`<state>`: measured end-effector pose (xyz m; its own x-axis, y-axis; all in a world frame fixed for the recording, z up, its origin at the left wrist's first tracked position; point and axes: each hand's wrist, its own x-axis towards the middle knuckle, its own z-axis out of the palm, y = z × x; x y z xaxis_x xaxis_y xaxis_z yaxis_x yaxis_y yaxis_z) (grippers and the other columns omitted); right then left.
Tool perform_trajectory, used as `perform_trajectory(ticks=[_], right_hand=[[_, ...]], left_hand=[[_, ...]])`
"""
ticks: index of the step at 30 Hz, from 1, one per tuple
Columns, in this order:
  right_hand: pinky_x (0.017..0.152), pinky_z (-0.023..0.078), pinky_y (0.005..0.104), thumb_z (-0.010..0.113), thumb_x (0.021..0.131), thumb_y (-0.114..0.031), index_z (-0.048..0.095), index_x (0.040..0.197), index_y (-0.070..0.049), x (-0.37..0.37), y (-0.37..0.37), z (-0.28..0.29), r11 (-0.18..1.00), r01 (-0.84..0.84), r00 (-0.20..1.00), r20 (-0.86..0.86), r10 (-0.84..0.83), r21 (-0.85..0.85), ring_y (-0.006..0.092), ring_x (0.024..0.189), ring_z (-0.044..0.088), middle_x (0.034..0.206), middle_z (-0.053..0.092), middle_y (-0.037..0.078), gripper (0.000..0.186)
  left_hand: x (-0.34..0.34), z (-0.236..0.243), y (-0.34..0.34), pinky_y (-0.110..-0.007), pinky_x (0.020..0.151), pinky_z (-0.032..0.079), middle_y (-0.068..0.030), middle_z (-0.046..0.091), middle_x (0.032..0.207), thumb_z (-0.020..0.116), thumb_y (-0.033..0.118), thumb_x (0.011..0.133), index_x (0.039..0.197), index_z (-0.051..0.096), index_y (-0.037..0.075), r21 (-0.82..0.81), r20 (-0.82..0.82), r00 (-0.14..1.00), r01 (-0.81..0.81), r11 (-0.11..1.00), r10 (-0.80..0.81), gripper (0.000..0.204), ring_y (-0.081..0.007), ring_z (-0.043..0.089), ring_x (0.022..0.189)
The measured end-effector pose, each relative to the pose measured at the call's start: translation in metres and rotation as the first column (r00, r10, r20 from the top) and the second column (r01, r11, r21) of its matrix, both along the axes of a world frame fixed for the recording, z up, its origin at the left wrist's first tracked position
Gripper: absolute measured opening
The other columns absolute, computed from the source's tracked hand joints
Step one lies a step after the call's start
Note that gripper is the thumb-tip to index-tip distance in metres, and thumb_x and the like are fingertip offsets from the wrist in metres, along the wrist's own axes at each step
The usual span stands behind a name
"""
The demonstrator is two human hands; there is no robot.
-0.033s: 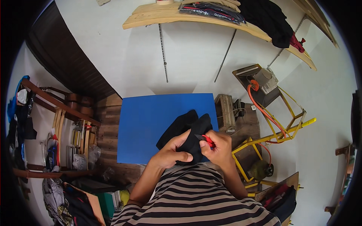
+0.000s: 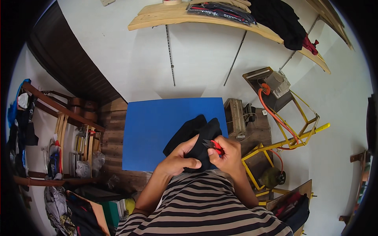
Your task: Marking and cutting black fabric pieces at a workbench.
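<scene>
A piece of black cloth [image 2: 184, 131] lies bunched over the near right part of the blue tabletop [image 2: 149, 126], its near end lifted toward my body. My left hand [image 2: 179, 159] is closed on the cloth, thumb on top and fingers under a fold. In my right hand [image 2: 228, 155] is a pair of thread snips [image 2: 216, 146] with red handles and dark blades. The blades are spread apart and point left, over or against the cloth just beyond my left thumb. Whether they touch the fabric I cannot tell.
Right of the table stand a wooden crate [image 2: 235, 118] and a yellow metal frame [image 2: 299, 138] with an orange hose [image 2: 271, 114] and a green gas cylinder [image 2: 271, 177]. A wooden shelf [image 2: 165, 17] with folded clothes is on the far wall. Crowded racks [image 2: 63, 106] stand at left.
The blades of the snips have spread wider, and my right hand has shifted very slightly. My left hand and the cloth look much the same.
</scene>
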<state>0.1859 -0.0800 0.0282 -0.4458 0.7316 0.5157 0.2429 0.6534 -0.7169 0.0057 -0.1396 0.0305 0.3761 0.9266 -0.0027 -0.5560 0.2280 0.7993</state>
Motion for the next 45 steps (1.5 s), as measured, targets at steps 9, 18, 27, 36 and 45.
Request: perform_trajectory(ticks=[9,18,27,36,45], right_hand=[[0.046,0.035,0.0312,0.067,0.075,-0.018,0.053,0.072,-0.001,0.008,0.0,0.01,0.979,-0.124,0.992,-0.025,0.122,-0.161,0.0214,0.046,0.041,0.055,0.043,0.009,0.022],[0.046,0.035,0.0314,0.069,0.074,-0.019,0.052,0.069,-0.002,0.023,0.009,0.015,0.969,-0.2,0.972,0.099,0.215,-0.142,0.0216,0.046,0.041,0.054,0.042,0.009,0.025],[0.045,0.041,0.0323,0.074,0.069,-0.017,0.054,0.071,-0.005,0.027,0.007,0.019,0.996,-0.064,0.982,0.181,0.052,0.056,0.0237,0.047,0.051,0.056,0.051,0.007,0.023],[0.045,0.042,0.0321,0.074,0.068,-0.015,0.055,0.072,-0.005,0.024,0.006,0.02,0.999,0.008,0.985,0.174,-0.017,0.051,0.0231,0.047,0.051,0.056,0.051,0.007,0.022],[0.046,0.035,0.0314,0.068,0.072,-0.016,0.053,0.07,-0.002,0.021,0.001,0.016,0.991,-0.062,0.997,0.042,0.067,-0.12,0.0227,0.046,0.04,0.054,0.041,0.008,0.021]], left_hand=[[-0.003,0.002,0.005,-0.024,0.101,0.032,-0.0023,0.047,0.132,0.066,-0.001,0.074,0.147,0.027,-0.002,0.079,-0.05,0.995,0.087,0.993,-0.083,0.084,-0.0098,0.044,0.119],[-0.003,0.014,0.01,-0.021,0.097,0.034,-0.0007,0.046,0.131,0.063,-0.006,0.081,0.15,0.019,0.001,0.221,-0.245,0.964,0.162,0.962,-0.106,0.083,-0.0065,0.042,0.115],[0.006,0.025,0.018,-0.026,0.107,0.026,-0.0059,0.037,0.145,0.044,0.001,0.077,0.152,0.009,0.002,0.042,-0.024,0.994,0.107,0.993,-0.106,0.083,-0.013,0.038,0.128],[0.014,0.018,0.02,-0.032,0.116,0.013,-0.0129,0.018,0.157,0.045,0.007,0.069,0.15,0.013,-0.004,-0.006,-0.046,0.998,-0.04,0.999,0.04,0.088,-0.0208,0.017,0.145],[0.017,0.026,0.022,-0.02,0.087,0.036,-0.0016,0.045,0.135,0.045,0.001,0.077,0.152,0.012,0.002,0.03,-0.042,0.99,-0.131,0.991,0.133,0.082,-0.0083,0.046,0.099]])
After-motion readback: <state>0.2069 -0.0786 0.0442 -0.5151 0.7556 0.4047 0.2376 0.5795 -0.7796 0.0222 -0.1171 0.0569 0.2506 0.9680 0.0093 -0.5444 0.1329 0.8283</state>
